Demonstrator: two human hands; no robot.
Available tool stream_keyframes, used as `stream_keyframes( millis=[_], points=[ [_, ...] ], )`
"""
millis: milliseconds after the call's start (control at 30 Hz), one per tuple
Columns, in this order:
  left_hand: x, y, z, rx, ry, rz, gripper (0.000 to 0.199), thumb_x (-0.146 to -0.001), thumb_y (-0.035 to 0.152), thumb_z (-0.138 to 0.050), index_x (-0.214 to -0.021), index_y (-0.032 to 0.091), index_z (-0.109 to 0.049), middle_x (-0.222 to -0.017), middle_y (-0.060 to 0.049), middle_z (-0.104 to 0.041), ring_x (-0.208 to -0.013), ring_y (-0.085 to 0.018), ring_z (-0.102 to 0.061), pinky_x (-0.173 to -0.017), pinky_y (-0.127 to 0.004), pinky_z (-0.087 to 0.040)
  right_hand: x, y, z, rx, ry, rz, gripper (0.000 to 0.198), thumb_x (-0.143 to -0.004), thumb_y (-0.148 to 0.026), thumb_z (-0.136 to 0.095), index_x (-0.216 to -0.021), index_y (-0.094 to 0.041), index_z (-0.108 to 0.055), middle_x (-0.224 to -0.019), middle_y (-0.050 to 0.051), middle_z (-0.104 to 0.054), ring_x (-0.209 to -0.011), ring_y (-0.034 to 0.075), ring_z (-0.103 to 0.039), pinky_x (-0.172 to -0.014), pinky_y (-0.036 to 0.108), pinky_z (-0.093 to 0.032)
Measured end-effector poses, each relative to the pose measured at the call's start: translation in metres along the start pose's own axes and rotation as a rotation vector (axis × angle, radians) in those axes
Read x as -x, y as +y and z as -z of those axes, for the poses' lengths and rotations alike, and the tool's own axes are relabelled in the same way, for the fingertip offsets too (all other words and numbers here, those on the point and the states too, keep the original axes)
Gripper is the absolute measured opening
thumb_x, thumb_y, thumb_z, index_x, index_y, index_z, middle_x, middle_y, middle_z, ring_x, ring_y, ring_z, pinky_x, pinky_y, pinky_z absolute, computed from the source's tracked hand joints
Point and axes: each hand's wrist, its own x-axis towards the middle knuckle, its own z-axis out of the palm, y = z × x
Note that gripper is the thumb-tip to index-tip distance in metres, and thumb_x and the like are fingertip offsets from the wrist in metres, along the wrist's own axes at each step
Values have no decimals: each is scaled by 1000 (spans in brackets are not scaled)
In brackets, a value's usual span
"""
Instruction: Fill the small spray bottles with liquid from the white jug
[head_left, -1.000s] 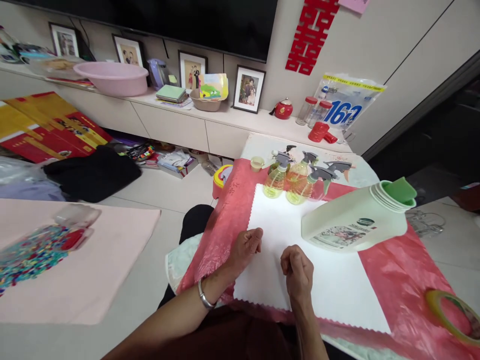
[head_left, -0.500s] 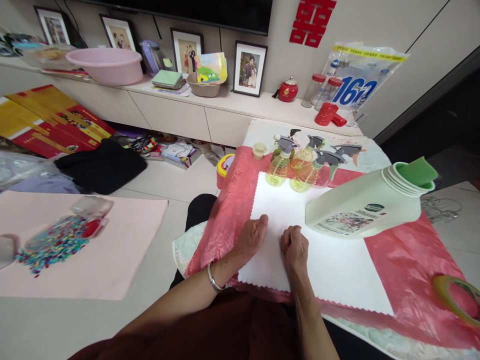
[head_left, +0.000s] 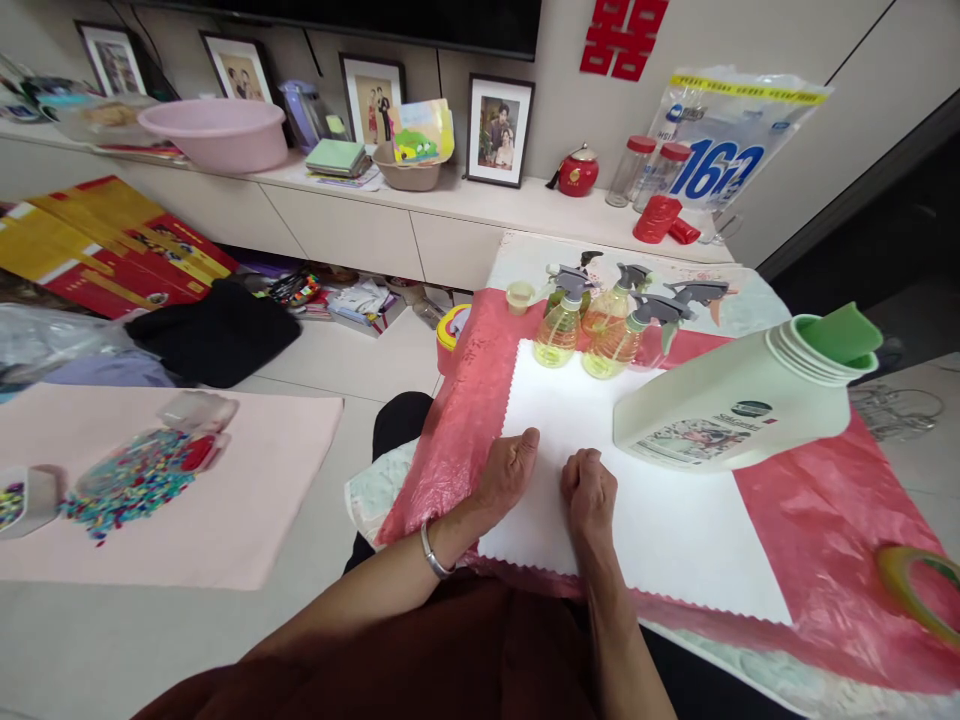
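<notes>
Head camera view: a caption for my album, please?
Left hand and right hand curled over a white sheet, spray bottles and jug nearby.

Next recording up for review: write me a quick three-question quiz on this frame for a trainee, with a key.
1. What colour is the mat beneath the left hand?
2. True or false: the right hand is gripping the jug.
3. The tape lies on: (a) the shelf, (b) the red cover, (c) the floor.

Key: 1. White. 2. False; it is curled beside the jug. 3. b.
</notes>
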Motion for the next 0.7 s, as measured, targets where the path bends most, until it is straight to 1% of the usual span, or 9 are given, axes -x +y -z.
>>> stream_keyframes(
  millis=[233, 433, 700],
  points=[
    [2, 0, 1, -9, -15, -13, 69, -93, 82, -17, -55, 25, -26, -52, 4, -28, -54, -12, -30, -53, -31, -24, 0, -1, -1, 7, 10, 11, 73, -105, -75, -34, -57, -20, -35, -53, -1, -34, -50, 11, -31, -51, 27, -23],
    [1, -1, 1, -22, -16, -9, 70, -91, 84, -15, -55, 25, -25, -52, 4, -28, -53, -13, -31, -53, -31, -24, 0, -2, -1, 30, 8, 9, 74, -104, -77, -34, -57, -20, -36, -53, 0, -35, -50, 11, -32, -52, 27, -24],
    [1, 3, 1, -34, -37, 6, 71, -90, 86, -14, -54, 25, -25, -51, 4, -29, -53, -12, -31, -53, -31, -25, 0, -12, -1, 54, -19, -26, 76, -102, -81, -32, -57, -20, -37, -52, 0, -36, -50, 11, -32, -51, 27, -24]
  ],
)
